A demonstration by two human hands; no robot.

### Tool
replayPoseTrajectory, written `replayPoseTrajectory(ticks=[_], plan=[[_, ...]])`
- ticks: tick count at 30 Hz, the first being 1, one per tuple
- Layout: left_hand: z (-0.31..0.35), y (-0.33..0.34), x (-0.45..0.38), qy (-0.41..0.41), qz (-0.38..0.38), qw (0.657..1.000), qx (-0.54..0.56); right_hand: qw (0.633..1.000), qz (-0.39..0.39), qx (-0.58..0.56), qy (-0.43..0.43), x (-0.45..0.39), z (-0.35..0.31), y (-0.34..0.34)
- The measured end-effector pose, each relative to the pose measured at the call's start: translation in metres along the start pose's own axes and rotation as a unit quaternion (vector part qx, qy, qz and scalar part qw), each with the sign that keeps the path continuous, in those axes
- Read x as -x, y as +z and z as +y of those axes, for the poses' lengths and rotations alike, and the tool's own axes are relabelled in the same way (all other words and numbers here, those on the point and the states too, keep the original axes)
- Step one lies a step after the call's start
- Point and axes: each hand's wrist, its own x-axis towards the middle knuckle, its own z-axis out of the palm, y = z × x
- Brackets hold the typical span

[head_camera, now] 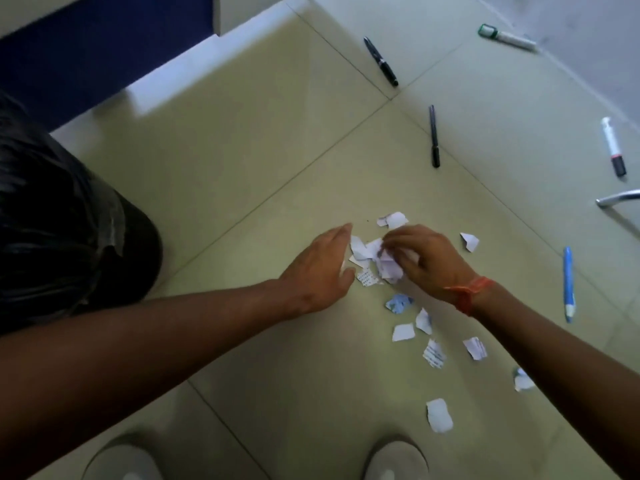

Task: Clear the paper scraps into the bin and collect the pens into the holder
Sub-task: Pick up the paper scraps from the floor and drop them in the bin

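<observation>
White paper scraps point(403, 332) lie scattered over the tiled floor. My right hand point(424, 252) pinches a bunch of crumpled scraps point(384, 259) at the middle of the pile. My left hand point(320, 271) rests flat and open beside that pile, fingers touching its left edge. A bin lined with a black bag point(69, 237) stands at the left. Pens lie apart on the floor: a black pen point(380, 61), a second black pen point(433, 136), a blue pen point(568, 284), a white marker with a black cap point(613, 147) and a green-capped marker point(507, 37). No holder is in view.
A chrome bar point(618, 198) juts in at the right edge. A dark blue panel point(104, 46) with a white ledge runs along the upper left. Two light shoes point(394, 459) stand at the bottom edge. A grey surface point(588, 46) fills the far right corner.
</observation>
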Motion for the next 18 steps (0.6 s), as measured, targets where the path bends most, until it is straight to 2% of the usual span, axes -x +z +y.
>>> replayPoseTrajectory(ticks=[2,4,5,7,9,12,13,15,18], plan=[[0.002,0.000,-0.009,-0.006,0.003,1.000,-0.009,0.993,0.082,0.003,0.081,0.016,0.017,-0.005],[0.010,0.005,-0.019,-0.012,-0.046,0.998,-0.043,0.982,0.091,0.036,0.158,0.024,0.032,-0.005],[0.014,0.008,-0.021,-0.013,-0.076,0.995,-0.056,0.984,0.065,0.030,0.160,0.024,0.032,-0.002],[0.025,0.018,-0.020,0.007,-0.129,0.989,-0.071,0.996,0.003,-0.001,0.089,0.029,0.020,0.007],[0.036,0.030,-0.017,0.036,-0.159,0.983,-0.084,0.998,0.001,-0.014,0.058,0.040,0.009,0.014],[0.041,0.032,-0.015,0.045,-0.112,0.989,-0.089,0.975,0.145,-0.048,0.161,0.052,0.020,0.006],[0.040,0.028,-0.017,0.042,-0.095,0.991,-0.085,0.963,0.169,-0.033,0.208,0.052,0.033,0.001],[0.036,0.019,-0.021,0.048,-0.088,0.991,-0.091,0.948,0.147,0.011,0.283,0.047,0.062,-0.008],[0.033,0.010,-0.024,0.059,-0.133,0.981,-0.125,0.933,0.085,0.055,0.346,0.028,0.075,-0.002]])
